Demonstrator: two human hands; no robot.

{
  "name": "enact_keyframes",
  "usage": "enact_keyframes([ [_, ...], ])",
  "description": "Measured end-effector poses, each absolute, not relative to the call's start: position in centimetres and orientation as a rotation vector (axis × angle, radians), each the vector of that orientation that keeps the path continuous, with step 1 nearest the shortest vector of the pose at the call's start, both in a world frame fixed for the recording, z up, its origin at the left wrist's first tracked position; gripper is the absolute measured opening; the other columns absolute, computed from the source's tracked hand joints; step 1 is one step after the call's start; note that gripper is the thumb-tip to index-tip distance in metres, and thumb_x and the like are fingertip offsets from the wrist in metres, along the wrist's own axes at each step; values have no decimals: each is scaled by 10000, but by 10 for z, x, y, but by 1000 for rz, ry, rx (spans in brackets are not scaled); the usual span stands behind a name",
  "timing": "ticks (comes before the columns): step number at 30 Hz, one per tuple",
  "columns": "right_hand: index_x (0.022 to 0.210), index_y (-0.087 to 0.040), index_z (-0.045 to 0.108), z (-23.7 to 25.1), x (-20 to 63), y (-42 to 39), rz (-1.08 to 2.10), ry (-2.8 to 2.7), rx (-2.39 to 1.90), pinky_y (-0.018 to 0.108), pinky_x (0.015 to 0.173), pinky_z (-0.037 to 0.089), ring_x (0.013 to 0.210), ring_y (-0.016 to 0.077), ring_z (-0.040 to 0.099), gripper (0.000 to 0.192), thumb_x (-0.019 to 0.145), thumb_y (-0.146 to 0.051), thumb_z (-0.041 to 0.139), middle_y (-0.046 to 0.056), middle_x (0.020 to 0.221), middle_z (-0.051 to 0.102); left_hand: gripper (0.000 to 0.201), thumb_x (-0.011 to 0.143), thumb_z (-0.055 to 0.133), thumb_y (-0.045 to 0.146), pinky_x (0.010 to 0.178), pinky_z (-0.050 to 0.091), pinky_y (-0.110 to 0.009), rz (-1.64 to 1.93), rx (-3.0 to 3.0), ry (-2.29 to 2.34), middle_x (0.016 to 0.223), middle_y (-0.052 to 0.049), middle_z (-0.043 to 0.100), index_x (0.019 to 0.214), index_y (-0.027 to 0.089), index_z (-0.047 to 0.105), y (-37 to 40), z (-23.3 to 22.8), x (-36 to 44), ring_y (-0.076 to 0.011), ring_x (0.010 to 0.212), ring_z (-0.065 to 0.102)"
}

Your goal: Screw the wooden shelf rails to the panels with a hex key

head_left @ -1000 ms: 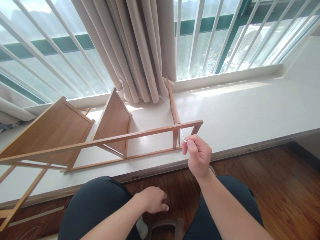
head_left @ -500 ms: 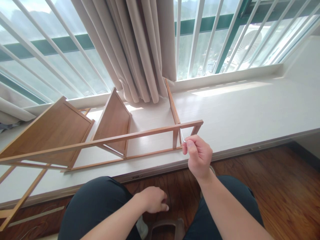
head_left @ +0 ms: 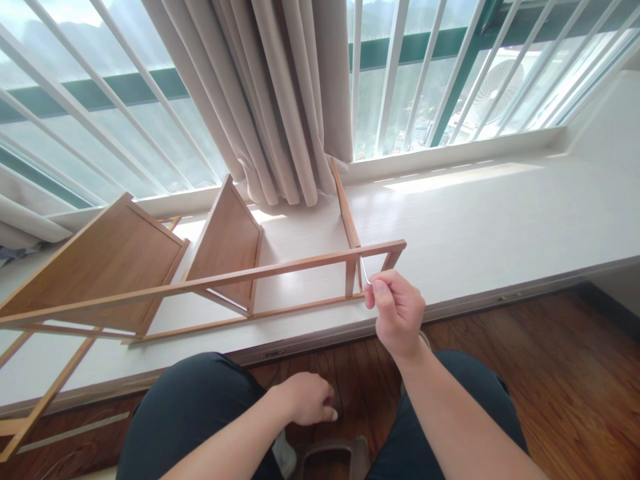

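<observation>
My right hand (head_left: 397,313) is closed on an Allen key (head_left: 366,270), pinching its lower part between thumb and fingers. The key's other end meets the underside of the long near rail of a wooden shelf frame (head_left: 280,268), where a crosspiece (head_left: 351,275) joins it. The frame lies on its side on the white window ledge (head_left: 480,227), with two wooden shelf panels (head_left: 233,243) standing across it. My left hand (head_left: 309,399) hangs beside my left knee, away from the frame. Its fingers are curled inward, and whatever they might hold is hidden.
Beige curtains (head_left: 280,100) hang down to the ledge behind the frame. White window bars (head_left: 393,80) line the back. Below are the wooden floor (head_left: 565,373), a small stool (head_left: 357,453) between my legs, and a wooden piece (head_left: 47,400) jutting past the ledge at left.
</observation>
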State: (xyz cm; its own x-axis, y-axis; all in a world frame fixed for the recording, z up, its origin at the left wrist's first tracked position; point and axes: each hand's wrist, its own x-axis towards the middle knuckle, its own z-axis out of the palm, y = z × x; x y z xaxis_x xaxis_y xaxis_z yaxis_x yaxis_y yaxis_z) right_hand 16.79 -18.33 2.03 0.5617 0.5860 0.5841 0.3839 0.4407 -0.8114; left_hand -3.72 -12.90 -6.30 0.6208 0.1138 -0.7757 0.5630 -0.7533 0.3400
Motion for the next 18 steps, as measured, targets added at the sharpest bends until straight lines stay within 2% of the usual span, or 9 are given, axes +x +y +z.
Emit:
enact_keyframes([
  [7, 823, -214, 635, 20, 168, -182, 163, -1022, -1156, 252, 595, 442, 594, 117, 551, 233, 1034, -219, 538, -44, 630, 582, 373, 864, 641, 523, 888, 584, -494, -1040, 2255, 526, 1083, -151, 808, 1011, 226, 811, -128, -63, -37, -405, 1079, 750],
  [18, 794, -213, 626, 22, 166, -182, 189, -979, -1141, 269, 574, 446, 582, 132, 547, 266, 1040, -254, 534, -31, 610, 583, 376, 855, 638, 535, 882, 588, -473, -1044, 2261, 523, 1064, -139, 808, 1006, 237, 811, -128, -63, -37, -383, 1064, 751],
])
